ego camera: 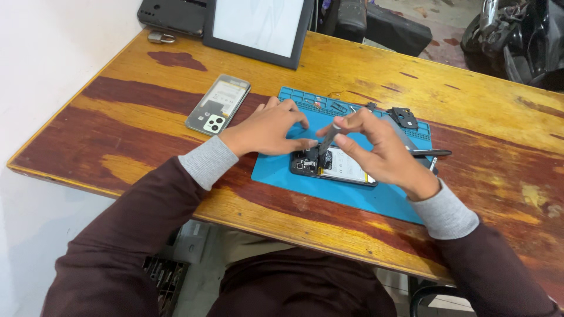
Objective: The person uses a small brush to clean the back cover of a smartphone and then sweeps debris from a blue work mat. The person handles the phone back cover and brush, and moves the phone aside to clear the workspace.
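An opened smartphone lies on a blue repair mat, its insides and pale battery showing. My left hand rests on the mat with its fingertips pressing the phone's top end. My right hand hovers above the phone and pinches a thin grey tool, whose tip points down onto the phone's upper part. The phone's right end is hidden under my right hand.
The phone's removed back cover lies left of the mat on the wooden table. A small black part and tweezers sit at the mat's right. A dark-framed white panel and a padlock stand at the back.
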